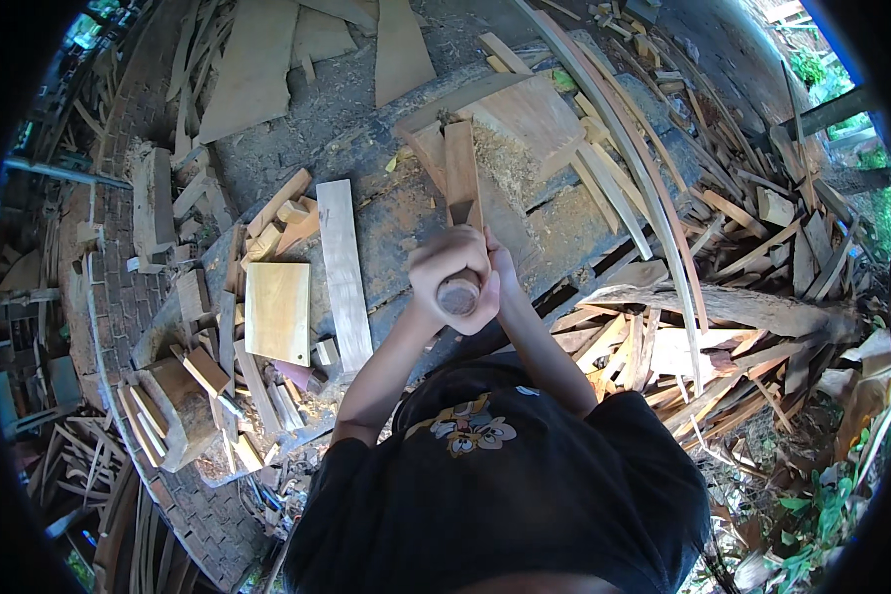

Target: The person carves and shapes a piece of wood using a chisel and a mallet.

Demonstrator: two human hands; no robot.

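My left hand point(445, 262) is wrapped around a round-ended wooden piece point(458, 295), whose flat brown end faces up. Pressed close against its right side is my right hand point(503, 269), also closed around it; its fingers are partly hidden. Straight ahead of both hands runs a narrow wooden block point(461, 158) with a dark notch near my knuckles. How the block joins the round-ended piece is covered by my hands. Under the block's far end, a brown board point(424, 153) slants off to the left.
A grey plank point(344, 272) and a pale square board point(278, 312) lie left on the dark worktop point(396, 223). Beyond my hands are a broad board point(530, 117) and wood shavings point(505, 163). Long curved strips point(653, 188) pass on the right, near heaped offcuts point(643, 356).
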